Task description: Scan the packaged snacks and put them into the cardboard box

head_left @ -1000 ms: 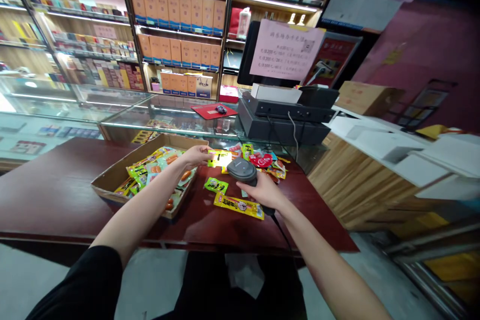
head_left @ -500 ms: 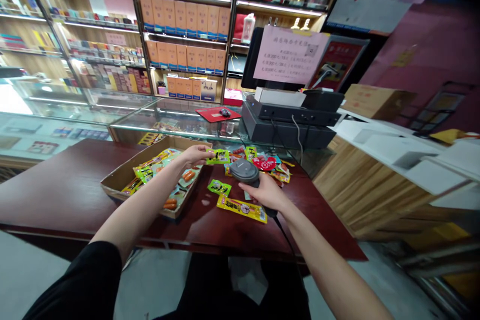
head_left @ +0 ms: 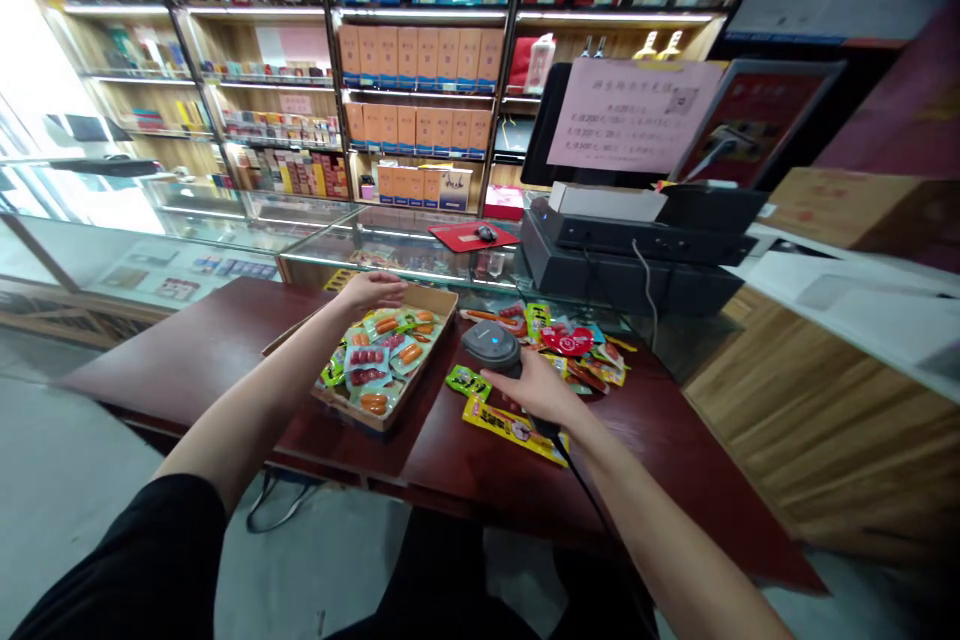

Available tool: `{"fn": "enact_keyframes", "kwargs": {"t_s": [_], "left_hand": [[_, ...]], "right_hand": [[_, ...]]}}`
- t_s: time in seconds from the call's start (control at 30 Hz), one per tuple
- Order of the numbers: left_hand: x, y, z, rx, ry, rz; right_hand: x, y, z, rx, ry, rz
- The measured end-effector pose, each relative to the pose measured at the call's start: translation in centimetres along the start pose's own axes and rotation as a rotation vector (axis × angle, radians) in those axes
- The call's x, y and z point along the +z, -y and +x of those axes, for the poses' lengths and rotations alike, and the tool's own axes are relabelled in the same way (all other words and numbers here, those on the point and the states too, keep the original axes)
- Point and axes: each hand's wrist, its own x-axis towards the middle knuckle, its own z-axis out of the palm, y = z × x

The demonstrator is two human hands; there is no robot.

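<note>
Here's the scanner [head_left: 491, 345], dark and rounded, just right of mid-frame above the desk [head_left: 442, 468], and the right hand [head_left: 547, 388] has it by the handle, fingers wrapped round the grip. Its cable [head_left: 585, 487] runs off toward the bottom of the frame. Just below the scanner's head lies a small green packet [head_left: 468, 382], and nearer the bottom edge a long yellow packet [head_left: 517, 428] stretches out on its own.

Across to the left hand [head_left: 373, 290], poised over the far side of the cardboard box [head_left: 439, 301], left of centre: fingers loosely extended, close together, nothing visible in their hold. Inside the box, a heap of small packets [head_left: 369, 357], sausage-like pieces showing through clear wrapping.

So how do things stand? Part way, I'd judge: plenty in the box, but a fair number outside it. Besides those two loose packets, there's a jumbled pile right of centre, a red packet [head_left: 568, 340] bright on top. Which ones have been scanned, the picture doesn't tell.

Farther out, a mouse [head_left: 486, 233] sits on a red mat [head_left: 452, 238], and at upper right a pink sheet [head_left: 634, 115] covers much of a monitor.
</note>
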Motion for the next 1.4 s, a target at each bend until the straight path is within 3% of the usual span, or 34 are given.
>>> {"fn": "enact_keyframes", "kwargs": {"t_s": [0.17, 0.3, 0.57, 0.77, 0.87, 1.1, 1.2, 1.4], "left_hand": [[3.4, 0.5, 0.3, -0.003, 0.065, 0.009], [8.5, 1.5, 0.7, -0.014, 0.176, -0.003], [19.7, 3.8, -0.1, -0.014, 0.435, 0.117], [25.4, 7.3, -1.0, -0.029, 0.597, 0.302], [26.8, 8.7, -1.5, 0.024, 0.68, 0.483], [27.6, 10.0, -4.2, 0.448, 0.785, 1.337], [27.7, 10.6, -5.0, 0.522, 0.794, 1.439], [27.1, 10.4, -4.2, 0.593, 0.752, 1.396]], "right_hand": [[-1.6, -0.8, -1.1, 0.106, 0.012, -0.016], [-3.7, -2.4, -2.6, 0.113, -0.072, -0.079], [-7.2, -4.6, -6.5, 0.263, -0.154, -0.077], [-8.7, -6.1, -8.6, 0.309, -0.223, -0.118], [-9.2, -6.9, -9.4, 0.319, -0.25, -0.147], [-9.5, -7.6, -10.4, 0.332, -0.261, -0.13], [-9.4, -7.8, -10.6, 0.342, -0.263, -0.114], [-9.2, -8.1, -11.1, 0.347, -0.238, -0.106]]}}
